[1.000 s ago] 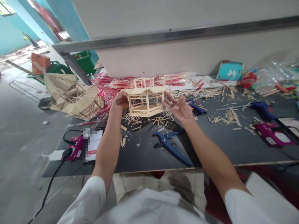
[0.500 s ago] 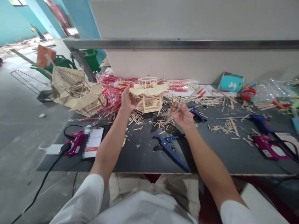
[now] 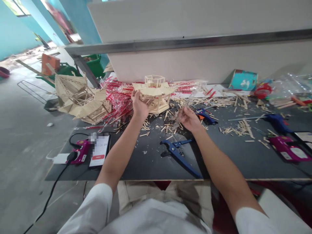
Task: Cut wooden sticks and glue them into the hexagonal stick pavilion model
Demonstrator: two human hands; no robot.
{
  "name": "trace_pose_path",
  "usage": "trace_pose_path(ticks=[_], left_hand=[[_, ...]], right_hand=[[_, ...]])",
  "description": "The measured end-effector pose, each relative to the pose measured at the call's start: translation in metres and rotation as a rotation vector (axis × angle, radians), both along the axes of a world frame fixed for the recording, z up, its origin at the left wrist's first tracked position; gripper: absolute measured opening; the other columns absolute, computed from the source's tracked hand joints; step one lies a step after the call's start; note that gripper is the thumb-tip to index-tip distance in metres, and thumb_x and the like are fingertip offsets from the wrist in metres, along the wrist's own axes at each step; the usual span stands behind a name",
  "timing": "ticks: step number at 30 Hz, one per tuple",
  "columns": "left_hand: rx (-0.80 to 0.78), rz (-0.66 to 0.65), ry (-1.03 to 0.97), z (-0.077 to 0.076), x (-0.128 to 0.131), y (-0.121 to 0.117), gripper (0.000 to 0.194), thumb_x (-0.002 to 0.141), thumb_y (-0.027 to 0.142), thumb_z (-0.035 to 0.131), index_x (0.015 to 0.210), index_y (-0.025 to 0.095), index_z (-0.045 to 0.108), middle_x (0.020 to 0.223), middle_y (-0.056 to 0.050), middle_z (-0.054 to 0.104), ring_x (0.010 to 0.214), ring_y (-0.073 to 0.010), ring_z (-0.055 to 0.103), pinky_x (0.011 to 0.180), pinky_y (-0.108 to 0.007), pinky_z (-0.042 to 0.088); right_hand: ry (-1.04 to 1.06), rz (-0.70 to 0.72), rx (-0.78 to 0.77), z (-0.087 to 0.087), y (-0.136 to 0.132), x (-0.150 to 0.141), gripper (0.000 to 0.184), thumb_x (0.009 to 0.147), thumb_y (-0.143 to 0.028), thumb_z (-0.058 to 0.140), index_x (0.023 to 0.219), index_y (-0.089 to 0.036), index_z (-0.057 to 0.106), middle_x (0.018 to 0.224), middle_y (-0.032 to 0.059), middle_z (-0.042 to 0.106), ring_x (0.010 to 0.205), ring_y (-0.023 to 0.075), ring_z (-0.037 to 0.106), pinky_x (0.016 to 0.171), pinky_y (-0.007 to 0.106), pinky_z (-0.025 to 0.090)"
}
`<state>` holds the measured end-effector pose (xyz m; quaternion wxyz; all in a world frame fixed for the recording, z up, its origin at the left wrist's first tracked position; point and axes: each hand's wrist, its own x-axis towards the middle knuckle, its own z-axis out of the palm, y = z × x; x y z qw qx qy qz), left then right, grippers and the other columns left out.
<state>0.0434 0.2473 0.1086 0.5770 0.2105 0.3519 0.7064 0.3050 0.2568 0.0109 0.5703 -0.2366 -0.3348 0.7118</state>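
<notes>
A small pavilion model (image 3: pixel 156 91) made of thin wooden sticks stands at the middle of the table, with a flat slatted roof and an open frame on top. My left hand (image 3: pixel 140 105) is closed on its near left side, thumb and fingers at the roof edge; some fingertips are hidden behind the model. To the right of it, my right hand (image 3: pixel 190 119) pinches a crumpled clear plastic wrapper (image 3: pixel 178 118) above scattered stick pieces. A blue-handled cutter (image 3: pixel 179 157) lies on the table just below my right hand.
A larger stick model (image 3: pixel 81 97) sits at the left. Red-and-clear wrappers (image 3: pixel 118 97) are heaped behind. Blue glue guns (image 3: pixel 206 117) lie at the right. A phone (image 3: pixel 99 151) and a purple power socket (image 3: pixel 81 151) are at the left edge; a teal box (image 3: pixel 243 80) leans at the back.
The pavilion model has turned a little in my left hand, which has shifted right and slightly down. In my right hand the plastic, earlier stretched out long, is now more bunched up.
</notes>
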Motion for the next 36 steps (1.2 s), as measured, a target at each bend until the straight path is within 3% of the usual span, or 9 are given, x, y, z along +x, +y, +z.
trace_pose_path(ticks=[1, 3, 8, 12, 18, 23, 25, 31, 36], left_hand=[[0.072, 0.088, 0.013, -0.001, 0.008, -0.003, 0.061, 0.099, 0.041, 0.059, 0.156, 0.045, 0.038, 0.156, -0.001, 0.06, 0.123, -0.0206, 0.07, 0.092, -0.031, 0.062], [0.18, 0.147, 0.023, -0.003, 0.02, -0.008, 0.07, 0.097, 0.038, 0.063, 0.158, 0.048, 0.029, 0.164, -0.001, 0.051, 0.132, -0.0232, 0.066, 0.096, -0.035, 0.06], [0.344, 0.064, -0.061, -0.007, 0.03, -0.014, 0.072, 0.096, 0.055, 0.066, 0.158, 0.048, 0.028, 0.167, -0.005, 0.044, 0.134, -0.0281, 0.064, 0.103, -0.043, 0.057], [0.35, 0.054, -0.073, -0.004, 0.032, -0.018, 0.069, 0.097, 0.064, 0.062, 0.156, 0.051, 0.03, 0.169, -0.004, 0.039, 0.137, -0.0287, 0.062, 0.105, -0.044, 0.056], [0.275, 0.12, 0.081, 0.004, 0.035, -0.022, 0.069, 0.099, 0.075, 0.051, 0.158, 0.054, 0.024, 0.172, -0.004, 0.032, 0.141, -0.0286, 0.06, 0.109, -0.045, 0.054], [0.322, 0.143, 0.079, 0.003, 0.033, -0.022, 0.063, 0.102, 0.059, 0.056, 0.157, 0.055, 0.025, 0.172, -0.001, 0.034, 0.142, -0.0263, 0.059, 0.111, -0.045, 0.053], [0.334, 0.143, 0.07, 0.003, 0.032, -0.022, 0.066, 0.101, 0.054, 0.059, 0.157, 0.054, 0.025, 0.168, -0.001, 0.041, 0.138, -0.026, 0.062, 0.11, -0.045, 0.055], [0.307, 0.137, 0.141, 0.006, 0.032, -0.025, 0.089, 0.091, 0.03, 0.072, 0.161, 0.052, 0.023, 0.152, -0.003, 0.06, 0.127, -0.024, 0.07, 0.103, -0.039, 0.058], [0.249, 0.104, 0.124, 0.001, 0.023, -0.018, 0.086, 0.089, 0.027, 0.071, 0.162, 0.048, 0.028, 0.147, -0.002, 0.065, 0.117, -0.0227, 0.073, 0.098, -0.037, 0.059]], right_hand=[[-0.005, 0.007, 0.0, 0.0, 0.0, 0.0, 0.033, 0.07, -0.032, 0.1, 0.087, -0.026, 0.072, 0.084, -0.0085, 0.078, 0.073, 0.0067, 0.071, 0.069, 0.018, 0.062], [-0.014, 0.013, 0.003, 0.0, -0.001, -0.001, 0.034, 0.07, -0.033, 0.1, 0.088, -0.025, 0.072, 0.085, -0.0079, 0.078, 0.075, 0.008, 0.072, 0.072, 0.021, 0.063], [-0.034, 0.024, 0.011, 0.0, -0.001, -0.002, 0.034, 0.069, -0.034, 0.1, 0.087, -0.025, 0.072, 0.083, -0.0078, 0.078, 0.076, 0.0079, 0.072, 0.072, 0.02, 0.063], [-0.043, 0.038, 0.01, -0.001, -0.002, -0.002, 0.034, 0.068, -0.034, 0.1, 0.087, -0.025, 0.073, 0.085, -0.0072, 0.078, 0.078, 0.008, 0.072, 0.074, 0.021, 0.063], [-0.064, 0.053, 0.016, -0.001, -0.002, 0.0, 0.031, 0.072, -0.035, 0.099, 0.087, -0.025, 0.073, 0.088, -0.0069, 0.078, 0.08, 0.0089, 0.072, 0.08, 0.025, 0.063], [-0.079, 0.097, 0.044, 0.006, -0.005, -0.002, 0.034, 0.071, -0.039, 0.098, 0.079, -0.023, 0.069, 0.074, -0.0063, 0.067, 0.066, 0.008, 0.061, 0.069, 0.024, 0.059], [-0.089, 0.124, 0.054, 0.01, -0.007, -0.003, 0.034, 0.074, -0.04, 0.097, 0.076, -0.023, 0.068, 0.067, -0.0056, 0.06, 0.061, 0.0087, 0.053, 0.064, 0.025, 0.056], [-0.095, 0.177, 0.083, 0.021, -0.012, 0.006, 0.044, 0.073, -0.044, 0.096, 0.067, -0.022, 0.059, 0.059, -0.0054, 0.04, 0.055, 0.0096, 0.038, 0.051, 0.025, 0.043], [-0.064, 0.131, 0.141, 0.032, -0.014, 0.023, 0.041, 0.069, -0.051, 0.097, 0.075, -0.025, 0.065, 0.061, -0.0065, 0.026, 0.053, 0.0102, 0.028, 0.047, 0.025, 0.033]])
